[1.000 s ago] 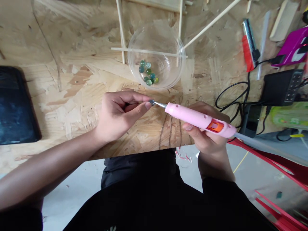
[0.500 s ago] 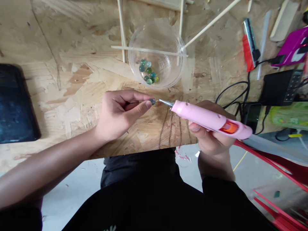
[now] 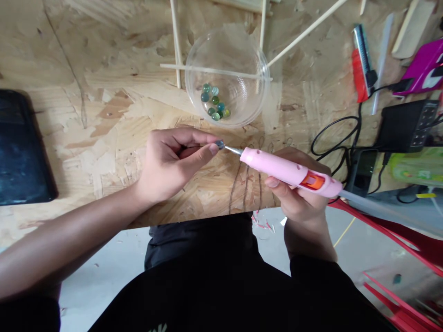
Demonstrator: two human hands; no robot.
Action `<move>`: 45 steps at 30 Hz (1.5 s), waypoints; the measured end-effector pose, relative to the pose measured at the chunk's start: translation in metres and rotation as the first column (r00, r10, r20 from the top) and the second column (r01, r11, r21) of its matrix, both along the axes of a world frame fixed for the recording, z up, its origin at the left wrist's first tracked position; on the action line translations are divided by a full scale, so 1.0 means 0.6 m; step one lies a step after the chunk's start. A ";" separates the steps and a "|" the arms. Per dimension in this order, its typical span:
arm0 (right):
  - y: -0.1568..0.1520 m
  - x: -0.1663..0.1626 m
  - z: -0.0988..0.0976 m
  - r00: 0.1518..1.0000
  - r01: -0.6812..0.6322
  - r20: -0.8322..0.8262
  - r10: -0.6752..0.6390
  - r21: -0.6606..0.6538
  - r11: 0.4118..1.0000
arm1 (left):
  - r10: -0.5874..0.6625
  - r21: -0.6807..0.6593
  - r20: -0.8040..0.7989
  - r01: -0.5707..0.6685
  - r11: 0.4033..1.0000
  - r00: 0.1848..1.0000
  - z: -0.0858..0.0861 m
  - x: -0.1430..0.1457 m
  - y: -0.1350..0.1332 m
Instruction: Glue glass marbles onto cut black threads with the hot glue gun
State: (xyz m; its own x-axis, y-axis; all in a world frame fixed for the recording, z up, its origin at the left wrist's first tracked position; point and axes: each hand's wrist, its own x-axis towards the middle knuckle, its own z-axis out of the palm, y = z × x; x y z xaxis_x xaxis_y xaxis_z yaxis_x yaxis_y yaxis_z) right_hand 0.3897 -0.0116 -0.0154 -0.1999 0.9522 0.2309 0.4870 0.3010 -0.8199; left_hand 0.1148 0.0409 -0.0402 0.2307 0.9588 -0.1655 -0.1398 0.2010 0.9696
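Between the thumb and forefinger of my left hand [image 3: 176, 166] is a small dark glass marble [image 3: 219, 145]. My right hand [image 3: 301, 184] is wrapped round a pink hot glue gun [image 3: 277, 167], which has an orange part in its body and a clear glue stick [image 3: 374, 205] sticking out of its back end. The metal nozzle [image 3: 233, 150] points left, and its tip is at the marble. Beyond my hands stands a clear plastic bowl [image 3: 226, 34] with several greenish marbles [image 3: 215, 100] lying inside it.
Thin wooden sticks [image 3: 306, 33] lie around and behind the bowl. A black phone-like device [image 3: 24, 147] rests at the left. On the right are a black power adapter [image 3: 401, 127], cables [image 3: 334, 121], a red utility knife [image 3: 360, 76] and a purple tool [image 3: 420, 69].
The glue gun in my right hand has moved left, bringing its nozzle tip up to the marble. My left hand holds the marble in nearly the same place.
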 end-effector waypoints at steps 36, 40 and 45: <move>0.008 -0.004 0.001 0.999 -0.029 -0.022 0.030 0.017 0.999 | -0.006 -0.029 -0.037 0.005 1.000 0.999 0.012 0.001 0.001; 0.012 -0.005 0.002 1.000 -0.001 0.013 0.001 0.024 1.000 | -0.020 -0.024 -0.048 0.018 1.000 0.999 0.015 0.000 0.002; 0.018 -0.011 0.010 1.000 -0.019 -0.019 0.019 -0.009 1.000 | -0.011 -0.013 -0.038 0.011 1.000 0.999 0.011 0.001 0.001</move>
